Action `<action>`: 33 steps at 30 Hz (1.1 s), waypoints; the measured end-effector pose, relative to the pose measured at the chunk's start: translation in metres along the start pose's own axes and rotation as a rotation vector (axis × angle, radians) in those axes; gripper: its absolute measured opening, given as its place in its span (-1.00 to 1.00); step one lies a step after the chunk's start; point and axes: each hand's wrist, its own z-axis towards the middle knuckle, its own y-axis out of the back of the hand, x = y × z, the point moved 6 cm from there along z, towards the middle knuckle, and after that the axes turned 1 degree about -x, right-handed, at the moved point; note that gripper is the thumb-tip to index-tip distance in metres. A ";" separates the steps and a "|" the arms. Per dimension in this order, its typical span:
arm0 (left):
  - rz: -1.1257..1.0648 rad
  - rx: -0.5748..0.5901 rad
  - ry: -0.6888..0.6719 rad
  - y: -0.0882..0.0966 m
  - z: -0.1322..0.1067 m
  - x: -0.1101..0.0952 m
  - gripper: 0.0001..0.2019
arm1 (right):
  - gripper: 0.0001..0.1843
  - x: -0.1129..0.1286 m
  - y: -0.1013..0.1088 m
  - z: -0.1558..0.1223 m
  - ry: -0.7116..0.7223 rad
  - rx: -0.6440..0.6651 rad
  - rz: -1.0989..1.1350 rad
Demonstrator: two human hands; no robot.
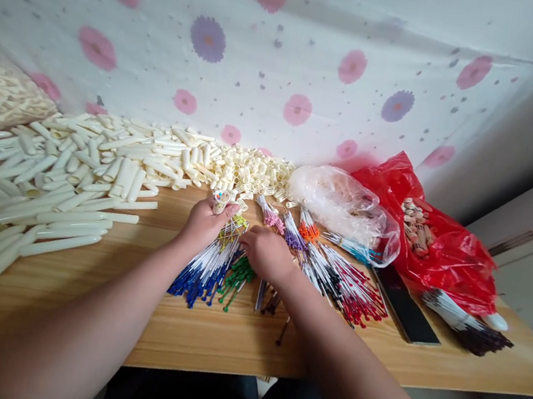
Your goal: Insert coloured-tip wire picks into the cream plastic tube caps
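Upright in my left hand [200,224], a short cream plastic tube [220,202] is gripped between thumb and fingers, with small coloured spots at its top end. My right hand [268,254] is closed over the fanned-out refills; whatever its fingertips pinch is too small or hidden to make out. Near both hands lie thin white pen refills with coloured ends: blue [200,280], green [237,277] and yellow [233,229]. Right of my right hand are black [328,273], red [358,291], purple [293,231], pink [271,216] and orange [309,225] refills.
Cream plastic tubes [69,195] cover the table's left side, with short slotted cream pieces [251,170] at the back. A clear bag [346,205], a red bag [460,257], a flat black bar [406,307] and a dark-ended refill bundle [467,322] lie right.
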 end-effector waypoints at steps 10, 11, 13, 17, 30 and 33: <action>0.033 -0.009 0.051 -0.002 -0.001 0.009 -0.69 | -0.72 -0.011 -0.012 0.017 0.133 0.215 -0.110; 0.039 -0.009 0.050 -0.002 -0.001 0.009 -0.68 | -0.73 -0.010 -0.014 0.018 0.159 0.221 -0.113; 0.047 -0.009 0.046 -0.002 -0.001 0.010 -0.67 | -0.74 -0.009 -0.016 0.021 0.202 0.218 -0.112; 0.056 -0.003 0.044 -0.002 -0.001 0.010 -0.67 | -0.81 -0.011 -0.016 0.022 0.270 0.200 -0.082; -0.040 0.061 0.077 -0.008 0.000 0.013 -0.68 | -0.85 -0.008 -0.003 0.004 0.458 -0.019 0.191; -0.076 0.073 0.100 -0.010 -0.001 0.011 -0.71 | -0.84 -0.003 0.007 -0.003 0.530 -0.115 0.473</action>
